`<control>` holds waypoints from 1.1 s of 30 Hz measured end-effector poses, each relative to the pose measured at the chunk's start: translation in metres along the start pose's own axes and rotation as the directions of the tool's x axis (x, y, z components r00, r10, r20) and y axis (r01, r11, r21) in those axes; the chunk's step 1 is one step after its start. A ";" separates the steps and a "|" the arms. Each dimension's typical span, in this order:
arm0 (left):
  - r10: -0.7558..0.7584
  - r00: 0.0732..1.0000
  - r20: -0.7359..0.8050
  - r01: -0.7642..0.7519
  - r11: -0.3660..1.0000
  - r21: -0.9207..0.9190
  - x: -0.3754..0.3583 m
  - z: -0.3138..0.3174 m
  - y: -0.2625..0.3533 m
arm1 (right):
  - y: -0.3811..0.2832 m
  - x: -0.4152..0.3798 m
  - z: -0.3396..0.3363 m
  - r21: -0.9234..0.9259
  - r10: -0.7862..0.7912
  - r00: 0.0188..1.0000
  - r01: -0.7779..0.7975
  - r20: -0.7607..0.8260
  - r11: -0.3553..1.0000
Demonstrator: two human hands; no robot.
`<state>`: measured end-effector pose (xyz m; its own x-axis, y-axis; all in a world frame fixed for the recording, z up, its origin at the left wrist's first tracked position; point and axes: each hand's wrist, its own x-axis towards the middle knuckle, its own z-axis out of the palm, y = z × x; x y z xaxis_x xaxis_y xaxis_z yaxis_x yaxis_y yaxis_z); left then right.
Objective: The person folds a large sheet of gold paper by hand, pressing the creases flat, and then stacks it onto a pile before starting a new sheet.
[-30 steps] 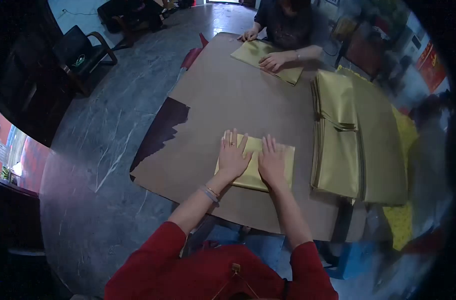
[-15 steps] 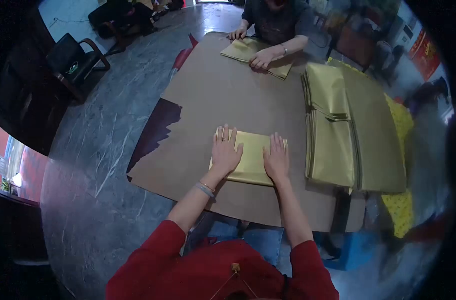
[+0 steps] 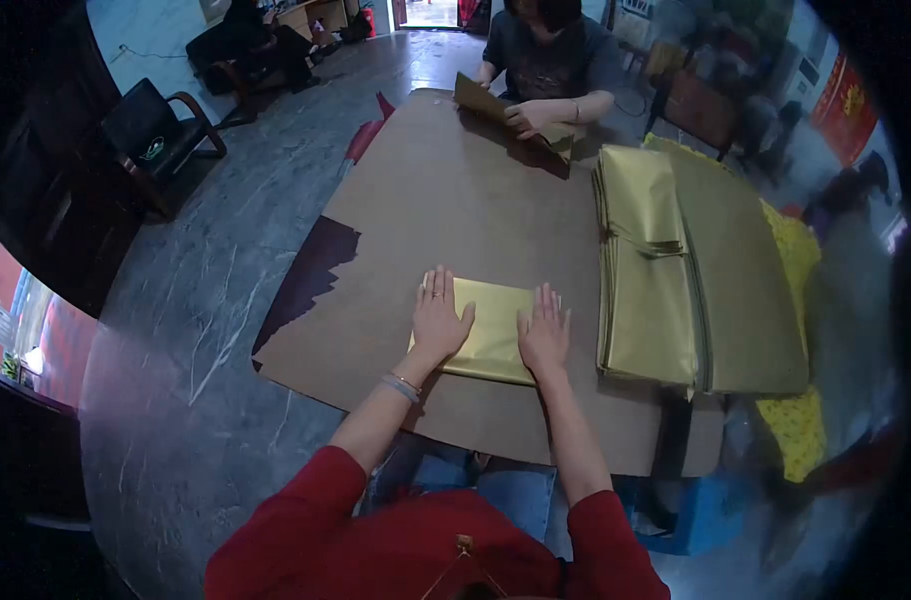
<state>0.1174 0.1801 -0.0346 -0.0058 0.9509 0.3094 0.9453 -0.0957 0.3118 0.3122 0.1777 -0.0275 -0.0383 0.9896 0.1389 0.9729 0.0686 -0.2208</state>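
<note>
A folded gold sheet [image 3: 490, 325], either paper or thin plastic, lies flat on the brown table board. My left hand [image 3: 439, 322] presses on its left side, palm down with the fingers stretched forward. Along the right side of the sheet rests my right hand [image 3: 544, 335], also flat, its fingers pointing away from me. The sheet's middle shows between the two hands, and a fold runs along its near edge. Neither hand grasps anything.
Stacked gold sheets [image 3: 650, 280] stand to the right, beside a wider gold pile [image 3: 745, 270] over yellow cloth [image 3: 790, 430]. Across the board [image 3: 395, 300], a person [image 3: 545, 60] holds another gold sheet [image 3: 515, 125]. A black chair [image 3: 155, 130] stands left; a blue stool [image 3: 710, 515] is below the right edge.
My hands stay flat on the folded sheet. The person opposite has lifted their sheet from lying flat to a tilted position. The whole view has shifted slightly.
</note>
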 end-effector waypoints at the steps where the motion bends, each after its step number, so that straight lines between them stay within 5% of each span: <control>1: -0.001 1.000 -0.006 0.001 1.000 0.009 0.001 -0.002 0.002 | -0.001 0.001 -0.001 -0.008 -0.011 1.000 0.011 -0.013 1.000; 6: 0.012 1.000 0.002 -0.012 1.000 -0.028 -0.001 -0.007 -0.001 | 0.000 0.001 -0.004 0.025 -0.010 1.000 0.010 0.023 1.000; 8: 0.168 0.986 0.019 -0.166 0.982 -0.087 -0.001 -0.016 0.001 | 0.002 0.003 -0.004 -0.015 -0.003 0.997 0.004 0.071 1.000; 11: 0.601 0.799 -0.014 -0.586 0.773 -0.242 -0.005 -0.019 0.006 | 0.000 0.001 -0.002 0.009 -0.010 0.999 0.009 0.045 1.000; 14: 0.728 0.685 0.031 -0.649 0.630 -0.427 -0.012 -0.015 0.011 | -0.002 0.002 -0.006 -0.002 -0.002 0.996 0.002 0.085 1.000; 15: 0.748 0.643 0.163 -0.654 0.647 -0.392 -0.015 -0.014 0.012 | -0.003 0.002 -0.007 -0.024 -0.004 0.997 0.006 0.082 1.000; 19: 0.701 0.635 0.325 -0.666 0.710 -0.230 -0.054 -0.059 0.025 | 0.001 0.004 -0.002 -0.039 -0.023 0.999 0.024 0.041 0.999; 21: 0.568 0.663 0.488 -0.546 0.813 -0.204 -0.063 -0.091 0.034 | 0.000 0.003 -0.001 -0.052 -0.018 1.000 0.019 0.019 0.998; 22: 0.670 0.659 0.342 -0.583 0.742 -0.331 -0.062 -0.047 0.014 | -0.002 0.002 -0.002 -0.053 -0.022 0.999 0.024 0.031 0.998; 33: 0.649 0.712 0.269 -0.569 0.757 -0.321 -0.073 -0.039 0.006 | 0.005 0.004 0.006 -0.049 -0.038 0.999 0.038 -0.008 0.998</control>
<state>0.1111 0.0980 -0.0199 0.6969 0.6940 0.1808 0.6145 -0.7078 0.3485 0.3154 0.1831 -0.0333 -0.0736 0.9852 0.1548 0.9809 0.0995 -0.1674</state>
